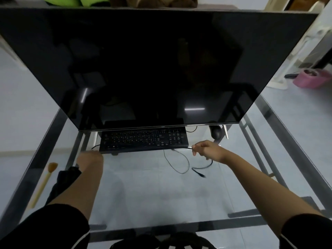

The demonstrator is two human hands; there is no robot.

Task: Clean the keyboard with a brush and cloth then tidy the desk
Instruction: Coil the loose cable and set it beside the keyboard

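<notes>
Head view, looking down: both bare forearms are extended over a glass tabletop (pixel 152 191). The right hand (pixel 206 149) is noted with thumb and forefinger pinched on a thin black cable (pixel 198 173), and the remaining fingers are curled. From the pinch the cable is led left to the near right corner of the keyboard (pixel 143 139). A loop of it is laid on the glass below and left of that hand, and a free end with a plug is seen just beneath the wrist.

The left hand (pixel 90 156) is blurred at the keyboard's near left corner. Its fingers cannot be made out, so neither its grip nor any contact with the keyboard can be told.

The keyboard is set beyond and between the two hands. Its far edge is tucked under the lower edge of a large dark monitor (pixel 143 65), by which most of the frame is filled. Key legends are too small to be read. A black mouse (pixel 216 133) is partly hidden under the monitor's edge, just beyond the right hand.

Left of the left forearm, a brush (pixel 44 182) with a pale handle and tan bristles is laid near the tabletop's edge. A dark cloth (pixel 60 182) is found between brush and forearm, partly covered by the arm. A pink object (pixel 312 79) is seen on the floor, well to the right of the right hand; it cannot be identified.
</notes>
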